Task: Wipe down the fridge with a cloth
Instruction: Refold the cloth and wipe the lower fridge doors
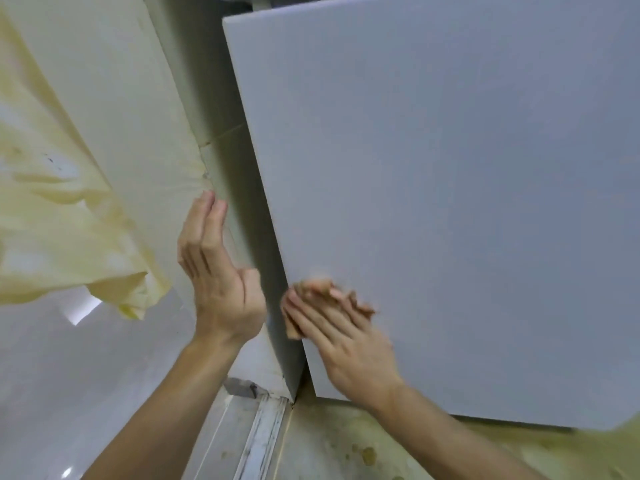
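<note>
Right hand (349, 344) pressing brown cloth (320, 288) to fridge door (450, 168), left hand (218, 271) flat

Fridge (450, 202) right; curtain (52, 220) left. Left hand (218, 271) between them. Right hand (346, 341) on cloth (318, 289), against fridge front, low corner.

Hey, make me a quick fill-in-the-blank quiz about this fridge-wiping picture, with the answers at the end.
The right hand presses a brown ____ against the fridge.
The left hand holds ____.
A yellowish curtain hangs on the ____ hand's side.
Missing words: cloth; nothing; left.
</note>
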### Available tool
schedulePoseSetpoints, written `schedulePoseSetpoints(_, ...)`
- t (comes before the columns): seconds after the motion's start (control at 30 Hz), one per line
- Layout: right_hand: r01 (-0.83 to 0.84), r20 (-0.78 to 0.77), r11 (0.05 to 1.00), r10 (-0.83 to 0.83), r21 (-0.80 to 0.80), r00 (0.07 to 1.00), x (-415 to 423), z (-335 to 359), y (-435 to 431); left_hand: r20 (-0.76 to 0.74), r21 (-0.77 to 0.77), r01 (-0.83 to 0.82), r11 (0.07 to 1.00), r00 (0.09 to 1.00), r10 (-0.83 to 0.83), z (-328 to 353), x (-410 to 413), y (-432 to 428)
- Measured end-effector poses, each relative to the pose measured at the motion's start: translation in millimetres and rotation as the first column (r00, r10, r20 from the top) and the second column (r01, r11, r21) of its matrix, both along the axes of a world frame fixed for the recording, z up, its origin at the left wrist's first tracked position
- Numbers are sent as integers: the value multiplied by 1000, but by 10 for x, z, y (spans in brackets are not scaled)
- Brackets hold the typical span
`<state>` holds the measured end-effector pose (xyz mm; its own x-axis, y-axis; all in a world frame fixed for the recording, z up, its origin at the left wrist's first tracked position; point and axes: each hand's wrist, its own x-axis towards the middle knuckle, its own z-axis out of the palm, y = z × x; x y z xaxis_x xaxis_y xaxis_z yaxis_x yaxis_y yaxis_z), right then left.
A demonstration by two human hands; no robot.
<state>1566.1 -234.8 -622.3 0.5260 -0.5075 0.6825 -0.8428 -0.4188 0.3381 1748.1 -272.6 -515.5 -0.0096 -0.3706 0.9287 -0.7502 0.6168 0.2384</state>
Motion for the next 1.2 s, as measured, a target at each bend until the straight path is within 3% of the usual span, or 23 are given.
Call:
schedulePoseSetpoints(0.17,71,-250,960,-1,269,968,-654,-770,305,112,-11,44,999,993,-43,-160,-260,62)
schedulePoseSetpoints(0.23,83,-294,933,26,351,955,-914,-812,425,123,-18,47,999,991,-45,-209,-390,58)
schedulePoseSetpoints(0.3,88,-277,938,10,337,961,-1129,-792,521,109,-15,51,999,993,-49,-236,-483,51)
schedulePoseSetpoints(0.4,71,-133,980,-46,187,990,-1432,-547,592,88,-7,54,999,995,-53,-245,-575,51)
schedulePoseSetpoints(0.5,54,143,998,-49,-34,988,-1572,20,528,87,0,57,998,995,-57,-246,-603,61)
schedulePoseSetpoints(0.57,78,391,981,-4,-175,920,-1538,528,441,82,3,51,999,995,-51,-235,-614,70)
schedulePoseSetpoints(0.63,123,611,961,58,-250,790,-1381,1057,366,79,-9,39,999,996,-38,-220,-617,72)
schedulePoseSetpoints(0.7,164,726,948,92,-274,681,-1159,1475,283,87,-22,34,999,996,-32,-196,-618,71)
schedulePoseSetpoints(0.77,189,739,940,90,-285,667,-919,1680,199,83,-26,49,998,995,-47,-179,-627,89)
schedulePoseSetpoints(0.83,187,662,923,89,-335,744,-765,1604,134,70,-16,80,997,994,-79,-168,-632,113)
schedulePoseSetpoints(0.93,47,426,942,105,-332,899,-731,1028,94,67,-1,95,995,993,-95,-186,-610,118)
schedulePoseSetpoints(1.03,-87,97,991,97,-106,991,-859,111,146,94,26,102,994,990,-104,-271,-598,141)
schedulePoseSetpoints(1.13,-90,-179,980,122,177,976,-1028,-741,293,120,46,106,993,987,-111,-343,-568,168)
schedulePoseSetpoints(1.2,-56,-267,961,131,272,955,-1120,-1075,368,121,47,116,992,985,-121,-356,-549,181)
